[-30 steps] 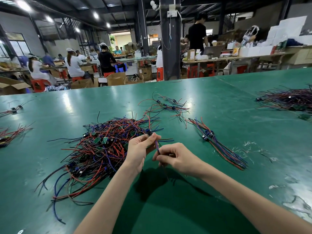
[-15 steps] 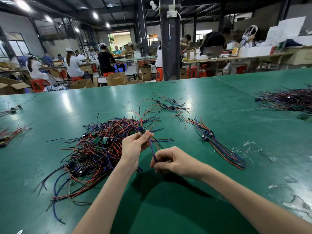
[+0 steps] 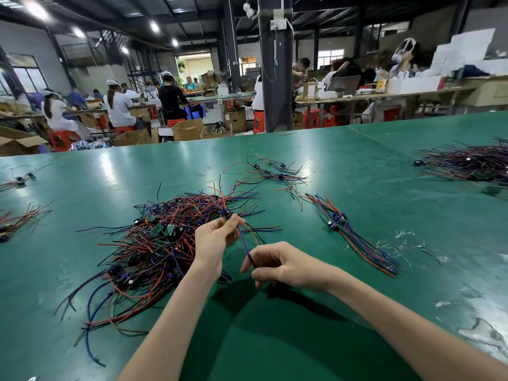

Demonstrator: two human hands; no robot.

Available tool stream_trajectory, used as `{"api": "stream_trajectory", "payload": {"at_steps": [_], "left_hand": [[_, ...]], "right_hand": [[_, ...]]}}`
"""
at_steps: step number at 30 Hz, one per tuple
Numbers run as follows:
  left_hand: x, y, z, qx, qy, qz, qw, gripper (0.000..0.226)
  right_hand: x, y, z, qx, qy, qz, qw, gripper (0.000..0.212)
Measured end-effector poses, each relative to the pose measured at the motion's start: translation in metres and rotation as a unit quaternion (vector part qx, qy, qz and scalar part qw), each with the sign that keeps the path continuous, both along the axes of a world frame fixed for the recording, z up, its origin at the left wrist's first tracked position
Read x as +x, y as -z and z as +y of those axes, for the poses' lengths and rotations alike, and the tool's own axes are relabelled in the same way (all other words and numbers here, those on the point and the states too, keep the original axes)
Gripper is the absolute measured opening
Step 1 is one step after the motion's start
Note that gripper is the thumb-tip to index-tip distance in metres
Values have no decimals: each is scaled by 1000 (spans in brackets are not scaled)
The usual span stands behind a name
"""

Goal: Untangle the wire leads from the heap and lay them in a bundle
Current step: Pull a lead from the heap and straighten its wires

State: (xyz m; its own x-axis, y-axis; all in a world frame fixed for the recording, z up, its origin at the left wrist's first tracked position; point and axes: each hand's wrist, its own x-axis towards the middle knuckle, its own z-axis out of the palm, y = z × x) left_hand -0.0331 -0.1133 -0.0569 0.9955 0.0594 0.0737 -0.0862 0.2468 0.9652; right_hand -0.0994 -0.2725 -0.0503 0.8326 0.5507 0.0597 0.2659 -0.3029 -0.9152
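Observation:
A tangled heap of red, blue and black wire leads [image 3: 154,248] with small green boards lies on the green table [image 3: 275,339], left of centre. My left hand [image 3: 214,243] pinches one wire lead [image 3: 244,243] at its blue component, at the heap's right edge. My right hand [image 3: 283,265] pinches the same lead's blue wire lower down, a little above the table. A straightened bundle of leads [image 3: 354,237] lies to the right.
A small loose group of leads [image 3: 272,174] lies beyond the heap. Another dark heap [image 3: 472,163] sits at the far right, and small clusters [image 3: 16,221] at the left edge. People work at benches behind the table's far edge.
My left hand has lifted the lead's component slightly up and away from the heap. My right hand has slid down along the blue wire, towards me.

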Motion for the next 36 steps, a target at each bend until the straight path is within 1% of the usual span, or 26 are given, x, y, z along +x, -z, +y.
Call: {"api": "stream_trajectory", "payload": {"at_steps": [6, 14, 18, 25, 28, 32, 36], "left_hand": [[3, 0, 2, -12, -9, 6, 1000, 20], [3, 1, 3, -14, -10, 17, 1000, 19], [3, 0, 3, -12, -16, 24, 1000, 19], [3, 3, 3, -7, -16, 25, 1000, 18], [4, 2, 3, -6, -18, 26, 999, 18], [5, 4, 3, -6, -19, 30, 999, 19], [6, 4, 3, -7, -19, 30, 999, 20]], "right_hand": [[1, 1, -1, 0, -2, 21, 1000, 11], [-2, -1, 0, -6, -37, -14, 999, 17], [-3, -1, 0, 4, -34, 22, 999, 13], [-6, -6, 0, -10, -38, -6, 999, 12], [-6, -6, 1, -17, -31, 7, 999, 12], [-7, -7, 0, -21, -31, 40, 998, 16], [-7, -9, 0, -53, -38, 13, 998, 26]]}}
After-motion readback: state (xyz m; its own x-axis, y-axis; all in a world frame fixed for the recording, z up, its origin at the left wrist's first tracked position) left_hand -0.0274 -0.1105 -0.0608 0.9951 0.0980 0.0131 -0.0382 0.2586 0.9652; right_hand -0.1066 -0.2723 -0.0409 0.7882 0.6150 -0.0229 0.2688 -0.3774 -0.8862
